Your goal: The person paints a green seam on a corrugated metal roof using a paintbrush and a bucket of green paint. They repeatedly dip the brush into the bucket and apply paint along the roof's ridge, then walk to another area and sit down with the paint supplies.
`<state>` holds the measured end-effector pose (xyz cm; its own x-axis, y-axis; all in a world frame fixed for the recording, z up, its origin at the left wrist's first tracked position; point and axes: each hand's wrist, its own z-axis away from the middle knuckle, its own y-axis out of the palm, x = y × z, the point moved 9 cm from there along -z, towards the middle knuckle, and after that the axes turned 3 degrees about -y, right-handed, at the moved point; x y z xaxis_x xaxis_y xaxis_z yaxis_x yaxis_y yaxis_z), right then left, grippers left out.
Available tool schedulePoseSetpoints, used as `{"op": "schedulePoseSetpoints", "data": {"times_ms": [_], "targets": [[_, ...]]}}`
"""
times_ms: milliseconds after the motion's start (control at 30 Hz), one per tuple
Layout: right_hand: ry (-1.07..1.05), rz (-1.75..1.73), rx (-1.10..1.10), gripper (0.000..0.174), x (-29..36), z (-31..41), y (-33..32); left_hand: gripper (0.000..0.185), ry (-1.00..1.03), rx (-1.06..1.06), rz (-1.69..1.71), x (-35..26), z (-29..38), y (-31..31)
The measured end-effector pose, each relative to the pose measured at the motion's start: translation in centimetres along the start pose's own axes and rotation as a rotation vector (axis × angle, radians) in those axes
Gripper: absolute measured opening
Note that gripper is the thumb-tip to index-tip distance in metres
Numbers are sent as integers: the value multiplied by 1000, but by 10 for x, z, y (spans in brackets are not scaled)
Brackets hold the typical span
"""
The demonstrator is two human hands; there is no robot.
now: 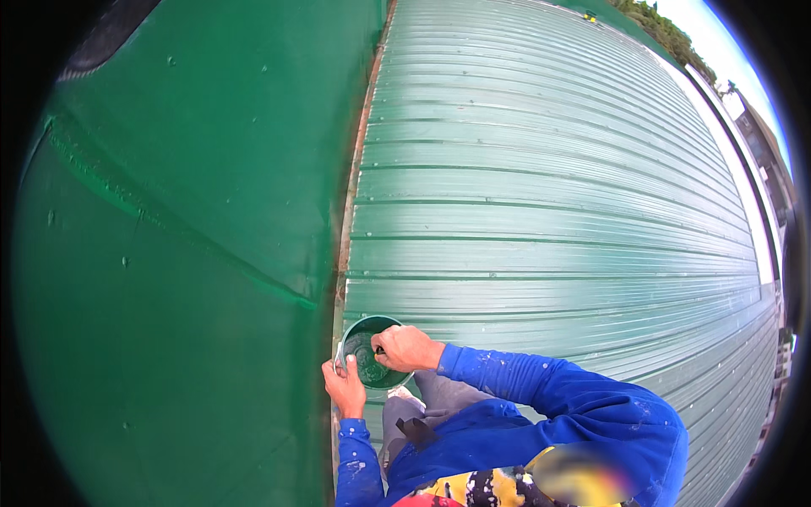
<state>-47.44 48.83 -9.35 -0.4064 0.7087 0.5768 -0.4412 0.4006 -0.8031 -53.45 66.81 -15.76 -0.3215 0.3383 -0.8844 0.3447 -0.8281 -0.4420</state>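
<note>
A round bucket (358,331) with green paint (372,371) in its bottom is held up before my lap. My left hand (347,388) grips its left rim, the thumb inside and the fingers around the outer wall. Inside the mouth of the bucket, my right hand (408,348) is closed on a small tool handle (379,351); a dark end and a bit of yellow show. The tool's working end cannot be made out, so its kind is unclear.
A green-coated wall (190,253) rises close on my left, crossed by a raised seam (190,234). Along its foot runs a rusty brown strip (345,241). Ribbed green metal roofing (538,222) spreads ahead and right. A small yellow-and-green object (590,16) sits far off.
</note>
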Motion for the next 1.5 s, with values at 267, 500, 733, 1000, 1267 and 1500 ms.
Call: {"op": "schedulePoseSetpoints", "data": {"times_ms": [267,500,733,1000,1267,1500], "targets": [[328,-168,-224,27,-76,72,-35,47,146,246,-58,-70,10,64],[382,-48,-363,27,-159,101,-80,48,186,386,-119,-131,8,179],[398,-70,-561,25,-301,132,-190,52,208,496,-221,-222,-11,346],[360,-112,-717,33,-398,201,-419,51,256,503,-154,-395,-13,496],[510,-565,-1174,20,-486,327,-572,51,199,480,-54,-497,-63,616],[684,-872,-1206,22,-702,415,-564,59,118,394,-171,-494,-128,742]]}}
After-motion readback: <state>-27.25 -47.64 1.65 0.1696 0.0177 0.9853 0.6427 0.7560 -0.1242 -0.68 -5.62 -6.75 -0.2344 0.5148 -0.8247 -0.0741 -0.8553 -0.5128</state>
